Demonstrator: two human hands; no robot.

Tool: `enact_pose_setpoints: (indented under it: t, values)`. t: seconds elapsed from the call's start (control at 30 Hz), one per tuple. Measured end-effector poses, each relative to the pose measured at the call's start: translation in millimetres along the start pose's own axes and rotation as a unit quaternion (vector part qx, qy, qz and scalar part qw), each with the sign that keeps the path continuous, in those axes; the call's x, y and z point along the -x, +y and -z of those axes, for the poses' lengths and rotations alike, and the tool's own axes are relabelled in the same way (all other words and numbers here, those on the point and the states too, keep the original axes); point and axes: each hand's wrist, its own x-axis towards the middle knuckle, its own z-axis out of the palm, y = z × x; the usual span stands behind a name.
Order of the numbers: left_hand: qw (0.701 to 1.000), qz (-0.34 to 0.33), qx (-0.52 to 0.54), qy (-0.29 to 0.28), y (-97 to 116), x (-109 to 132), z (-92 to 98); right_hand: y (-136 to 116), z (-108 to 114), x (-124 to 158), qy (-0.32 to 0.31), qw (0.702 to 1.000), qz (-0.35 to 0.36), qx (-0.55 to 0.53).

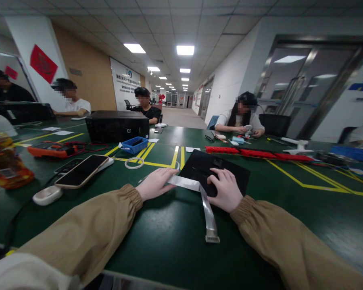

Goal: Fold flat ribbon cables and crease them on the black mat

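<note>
A flat silvery ribbon cable [209,213] is bent in the middle, with a connector at its lower end on the green table. My left hand [157,183] has its fingers pressed together on the cable's left end. Over the lower part of a thin black panel [196,163] is my right hand [225,189], its fingers curled beside the bend of the cable; what they hold, if anything, is hidden. The panel lies flat under the cable and my right hand.
Left are a phone [83,171], a white case [47,195], an orange multimeter [52,149], a bottle [9,161] and a tape roll [134,163]. Behind are a blue tray [134,146], a black box [117,127] and red strips [257,154]. Several people sit around the table.
</note>
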Motion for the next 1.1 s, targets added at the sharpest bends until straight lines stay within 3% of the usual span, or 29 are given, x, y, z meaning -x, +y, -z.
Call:
enact_pose_setpoints:
  t: [0.3, 0.47, 0.6, 0.77, 0.9, 1.1]
  values:
    - [1.0, 0.006, 0.004, -0.019, 0, 0, -0.9, -18, -5, 8, -0.109, 0.98, -0.017, -0.167]
    - [0.999, -0.001, 0.022, -0.026, 0, 0, -0.8, -3, -8, 8, -0.137, 0.964, 0.012, -0.229]
    - [0.999, -0.005, 0.029, -0.03, 1, -2, -3.5, 14, -11, 5, -0.142, 0.939, -0.013, -0.313]
    - [0.999, -0.012, 0.027, -0.031, 11, -8, -8.8, 9, -8, -14, -0.112, 0.918, -0.05, -0.377]
    - [0.998, -0.036, 0.032, -0.04, 19, -11, -11.0, -3, -11, -34, -0.147, 0.876, -0.093, -0.451]
    - [0.997, -0.044, 0.038, -0.041, 22, -11, -11.3, -12, -32, -57, -0.189, 0.85, -0.09, -0.483]
